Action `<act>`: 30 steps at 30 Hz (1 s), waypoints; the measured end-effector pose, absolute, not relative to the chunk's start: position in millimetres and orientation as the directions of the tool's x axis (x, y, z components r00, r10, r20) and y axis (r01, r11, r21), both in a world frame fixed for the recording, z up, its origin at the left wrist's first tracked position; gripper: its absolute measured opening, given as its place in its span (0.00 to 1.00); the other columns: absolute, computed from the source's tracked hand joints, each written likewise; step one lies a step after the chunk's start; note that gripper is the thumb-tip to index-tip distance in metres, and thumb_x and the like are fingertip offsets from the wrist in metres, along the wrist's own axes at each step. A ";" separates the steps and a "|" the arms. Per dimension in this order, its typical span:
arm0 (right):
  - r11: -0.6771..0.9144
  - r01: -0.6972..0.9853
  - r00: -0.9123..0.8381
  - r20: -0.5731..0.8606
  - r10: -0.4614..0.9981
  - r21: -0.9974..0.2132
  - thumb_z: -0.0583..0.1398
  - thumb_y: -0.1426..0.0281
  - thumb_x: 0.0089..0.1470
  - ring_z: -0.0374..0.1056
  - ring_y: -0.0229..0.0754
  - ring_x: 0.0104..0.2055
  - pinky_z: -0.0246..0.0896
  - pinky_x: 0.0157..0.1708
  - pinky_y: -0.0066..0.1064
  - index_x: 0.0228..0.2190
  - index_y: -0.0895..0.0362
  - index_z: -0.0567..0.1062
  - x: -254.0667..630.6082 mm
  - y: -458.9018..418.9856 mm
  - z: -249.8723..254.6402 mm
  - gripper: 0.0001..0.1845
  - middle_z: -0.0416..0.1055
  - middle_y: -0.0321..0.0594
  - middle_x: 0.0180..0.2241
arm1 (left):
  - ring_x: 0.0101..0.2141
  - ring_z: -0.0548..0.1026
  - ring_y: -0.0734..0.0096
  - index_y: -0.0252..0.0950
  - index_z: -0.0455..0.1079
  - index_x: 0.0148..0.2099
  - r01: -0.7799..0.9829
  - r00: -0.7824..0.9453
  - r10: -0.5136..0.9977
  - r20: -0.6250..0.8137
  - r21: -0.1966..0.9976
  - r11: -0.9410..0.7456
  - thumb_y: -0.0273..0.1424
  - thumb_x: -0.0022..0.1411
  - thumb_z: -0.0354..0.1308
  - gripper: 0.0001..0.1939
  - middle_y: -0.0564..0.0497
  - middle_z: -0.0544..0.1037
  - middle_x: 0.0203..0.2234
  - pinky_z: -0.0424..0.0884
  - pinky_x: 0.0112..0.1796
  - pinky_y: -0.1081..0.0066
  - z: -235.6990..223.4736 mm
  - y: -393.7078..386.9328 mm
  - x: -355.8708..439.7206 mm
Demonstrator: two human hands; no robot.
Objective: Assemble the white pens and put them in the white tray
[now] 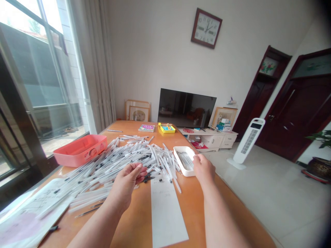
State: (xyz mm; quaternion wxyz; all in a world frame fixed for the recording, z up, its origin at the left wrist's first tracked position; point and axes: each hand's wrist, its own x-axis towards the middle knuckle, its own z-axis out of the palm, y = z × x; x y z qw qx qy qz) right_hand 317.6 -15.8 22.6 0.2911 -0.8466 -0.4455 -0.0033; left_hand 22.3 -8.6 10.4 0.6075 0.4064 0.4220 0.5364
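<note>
Left hand [126,186]: fingers [138,168] half-curled, narrow, nothing visible held, just above white pen pile [121,165]. Right hand [203,169]: fingers [198,158] on rim of white tray [181,148], grip unclear; pens inside tray, beside fingers.

Pens [121,162] lie heaped on the table [134,220] between a plastic bin [77,151] and a small tray [181,148]

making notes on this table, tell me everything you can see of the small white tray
The small white tray is a shallow open rectangular box with rounded corners, glossy-looking plastic. It lies on the orange table beside a heap of white pens. Thin pens lie inside, and the right hand touches its rim.
</note>
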 end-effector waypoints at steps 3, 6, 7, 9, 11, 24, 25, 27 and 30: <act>-0.416 0.796 0.540 0.207 0.816 -0.439 0.40 0.52 0.65 0.71 0.53 0.46 0.56 0.47 0.42 0.40 0.52 0.82 312.7 -15.0 27.6 0.34 0.79 0.49 0.41 | 0.38 0.79 0.65 0.36 0.72 0.39 -0.309 0.055 0.995 -0.080 0.947 0.093 0.45 0.48 0.71 0.22 0.46 0.82 0.35 0.71 0.41 0.68 11.8 -9.2 22.4; -0.437 0.805 0.508 0.088 0.857 -0.401 0.38 0.49 0.65 0.70 0.58 0.50 0.53 0.52 0.50 0.35 0.55 0.83 306.0 -11.5 27.4 0.40 0.78 0.54 0.41 | 0.37 0.79 0.65 0.36 0.72 0.39 -0.307 0.045 0.996 -0.083 0.947 0.093 0.45 0.48 0.71 0.22 0.46 0.81 0.35 0.71 0.40 0.68 12.4 -9.6 22.4; -0.448 0.804 0.506 0.054 0.861 -0.390 0.37 0.48 0.64 0.69 0.60 0.51 0.52 0.52 0.52 0.34 0.56 0.83 303.8 -10.3 26.4 0.41 0.78 0.55 0.41 | 0.37 0.78 0.65 0.36 0.72 0.39 -0.306 0.045 0.996 -0.082 0.948 0.092 0.45 0.48 0.71 0.23 0.46 0.81 0.35 0.71 0.40 0.68 12.2 -9.6 22.3; -0.462 0.806 0.502 0.014 0.865 -0.369 0.37 0.46 0.64 0.68 0.62 0.52 0.51 0.53 0.55 0.32 0.57 0.83 300.1 -8.5 23.9 0.43 0.78 0.57 0.41 | 0.37 0.78 0.66 0.36 0.72 0.39 -0.302 0.045 0.996 -0.080 0.949 0.090 0.45 0.48 0.71 0.22 0.46 0.81 0.35 0.70 0.41 0.68 11.4 -9.2 22.0; -0.467 0.812 0.499 0.000 0.867 -0.351 0.37 0.45 0.63 0.67 0.62 0.53 0.51 0.53 0.56 0.31 0.57 0.83 297.7 -7.6 21.6 0.44 0.78 0.57 0.41 | 0.37 0.78 0.66 0.36 0.71 0.40 -0.297 0.044 0.996 -0.081 0.951 0.091 0.45 0.50 0.70 0.22 0.46 0.81 0.35 0.70 0.42 0.67 10.5 -8.7 21.5; -0.383 0.851 0.406 -0.011 0.914 -0.360 0.37 0.44 0.64 0.63 0.59 0.59 0.30 0.62 0.61 0.38 0.51 0.83 297.4 -8.9 17.3 0.41 0.77 0.50 0.46 | 0.38 0.78 0.64 0.36 0.71 0.39 -0.273 0.039 0.995 -0.092 0.957 0.100 0.46 0.48 0.70 0.23 0.45 0.81 0.36 0.70 0.42 0.68 11.9 -10.0 22.9; -0.386 0.846 0.409 -0.017 0.913 -0.369 0.37 0.44 0.64 0.63 0.59 0.59 0.30 0.62 0.61 0.38 0.51 0.83 298.0 -8.4 16.5 0.41 0.78 0.50 0.46 | 0.39 0.78 0.65 0.36 0.70 0.39 -0.270 0.040 0.995 -0.095 0.958 0.102 0.46 0.49 0.70 0.23 0.46 0.81 0.36 0.70 0.42 0.68 11.1 -9.6 22.8; -0.397 0.823 0.430 -0.013 0.903 -0.407 0.38 0.45 0.64 0.64 0.60 0.58 0.29 0.62 0.61 0.37 0.51 0.83 300.2 -7.5 14.6 0.40 0.78 0.49 0.45 | 0.39 0.78 0.65 0.36 0.70 0.40 -0.266 0.042 0.994 -0.098 0.958 0.106 0.46 0.50 0.69 0.22 0.46 0.81 0.36 0.70 0.43 0.68 8.9 -8.0 22.1; -0.384 0.758 0.495 0.081 0.865 -0.528 0.38 0.47 0.65 0.67 0.57 0.55 0.34 0.62 0.58 0.36 0.50 0.83 307.1 -8.0 11.8 0.38 0.79 0.47 0.42 | 0.39 0.78 0.65 0.36 0.70 0.40 -0.265 0.040 0.995 -0.088 0.959 0.096 0.46 0.51 0.68 0.22 0.45 0.81 0.37 0.70 0.44 0.67 5.2 -4.4 20.2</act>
